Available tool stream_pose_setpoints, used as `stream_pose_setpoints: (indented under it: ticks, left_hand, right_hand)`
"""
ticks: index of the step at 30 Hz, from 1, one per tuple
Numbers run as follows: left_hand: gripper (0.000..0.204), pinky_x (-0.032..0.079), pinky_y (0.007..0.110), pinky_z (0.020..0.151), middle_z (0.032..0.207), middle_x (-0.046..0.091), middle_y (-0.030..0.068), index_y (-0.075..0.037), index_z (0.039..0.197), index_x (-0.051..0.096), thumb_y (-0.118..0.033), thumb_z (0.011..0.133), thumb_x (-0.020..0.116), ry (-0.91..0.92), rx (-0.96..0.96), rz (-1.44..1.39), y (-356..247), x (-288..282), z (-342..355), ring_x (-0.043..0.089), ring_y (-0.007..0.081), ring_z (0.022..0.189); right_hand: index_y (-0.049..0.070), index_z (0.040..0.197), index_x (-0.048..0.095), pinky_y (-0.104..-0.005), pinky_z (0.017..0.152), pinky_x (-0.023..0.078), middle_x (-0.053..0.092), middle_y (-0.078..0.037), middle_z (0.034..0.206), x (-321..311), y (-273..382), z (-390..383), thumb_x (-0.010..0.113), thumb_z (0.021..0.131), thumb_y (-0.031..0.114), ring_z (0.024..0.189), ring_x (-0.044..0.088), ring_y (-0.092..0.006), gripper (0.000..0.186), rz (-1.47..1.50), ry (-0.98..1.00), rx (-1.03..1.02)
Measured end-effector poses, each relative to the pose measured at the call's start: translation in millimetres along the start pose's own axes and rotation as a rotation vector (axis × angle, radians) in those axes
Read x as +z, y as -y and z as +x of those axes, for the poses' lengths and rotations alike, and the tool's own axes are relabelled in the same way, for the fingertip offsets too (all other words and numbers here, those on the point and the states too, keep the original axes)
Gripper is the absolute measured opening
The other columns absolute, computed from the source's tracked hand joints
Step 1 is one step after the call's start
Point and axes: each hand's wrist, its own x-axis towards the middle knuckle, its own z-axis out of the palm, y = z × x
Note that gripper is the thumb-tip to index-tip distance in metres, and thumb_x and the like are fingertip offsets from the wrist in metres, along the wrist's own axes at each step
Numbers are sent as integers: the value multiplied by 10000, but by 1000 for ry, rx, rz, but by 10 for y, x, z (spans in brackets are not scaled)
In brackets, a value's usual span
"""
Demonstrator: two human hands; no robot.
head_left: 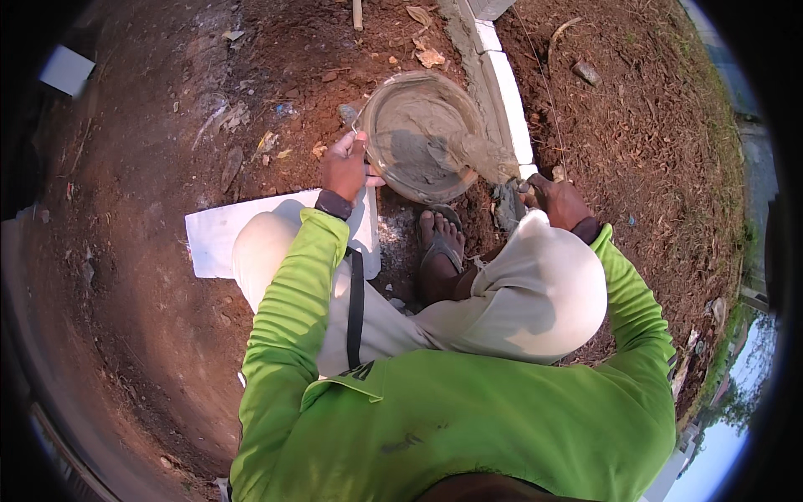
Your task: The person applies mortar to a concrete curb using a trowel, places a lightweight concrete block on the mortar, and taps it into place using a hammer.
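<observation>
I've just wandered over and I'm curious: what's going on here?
Someone in a green top is working with wet mortar. Their left hand holds the edge of a bucket of it. Their right hand grips what looks like a trowel, with mortar heaped between the bucket and a row of white blocks.
</observation>
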Motion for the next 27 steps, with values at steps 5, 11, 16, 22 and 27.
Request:
stream_pose_setpoints:
  ticks: [5,11,16,22,27]
  left_hand:
    - [451,663,425,615,1057,700,140,-29,1389,537,-348,1070,533,-17,-41,2,144,186,121,729,216,718]
    - [485,653,405,607,1167,697,98,-73,1461,499,-361,1071,523,12,-48,37,73,-30,40,722,199,720]
    - [532,655,394,602,1215,690,107,-46,1455,498,-407,1067,522,38,-22,85,109,-49,59,724,206,724]
    - [504,647,381,557,1225,688,105,-35,1441,502,-374,1069,527,76,38,84,122,19,95,725,203,726]
    - [471,645,385,549,1197,699,95,-49,1459,490,-329,1080,508,61,-63,-44,138,10,113,723,218,697]
  right_hand:
    - [85,1066,599,-527,693,565,711,-251,878,780,-171,-241,669,934,368,790,706,-442,320,220,-83,113]
    - [88,1064,599,-537,692,561,709,-252,872,709,253,-119,671,928,361,790,707,-443,313,236,-80,-8]
    - [90,1063,600,-546,692,558,708,-253,867,39,267,-43,673,924,354,789,707,-444,307,38,-156,23]
    - [114,1140,625,-553,696,554,706,-245,833,436,-122,86,650,937,400,798,703,-451,352,-49,-160,239]
    - [126,1170,627,-554,702,555,710,-239,841,555,61,217,644,936,436,814,704,-449,388,-42,-16,148]
